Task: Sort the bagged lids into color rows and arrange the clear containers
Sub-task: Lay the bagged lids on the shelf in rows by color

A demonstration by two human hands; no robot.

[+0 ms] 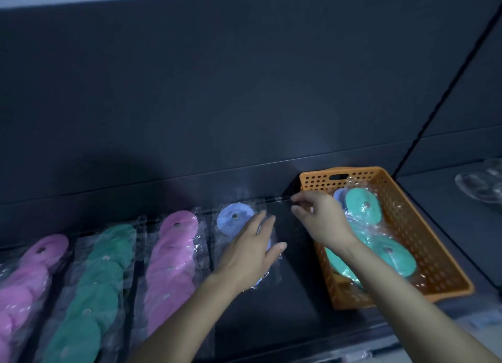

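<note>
Left hand (247, 251) flat on crinkly bag of blue discs (231, 220), right hand (317, 218) pinching its edge

— Where can you pass a hand on this shelf?
— You have one bare strip of shelf (296, 294), between the blue lid bag (235, 218) and the orange basket (434, 254), running back to the rear panel (244, 90).
— And to your left?
— Closed. The first pink bag (30, 275), the green bag (100, 275) and the second pink bag (171, 259) lie edge to edge.
— The basket?
— Its walls stand high, so you enter only from above; your right hand (320, 218) crosses its left rim.
— Further right?
— A slanted divider (434, 113) cuts you off from the clear containers (480, 184).
</note>
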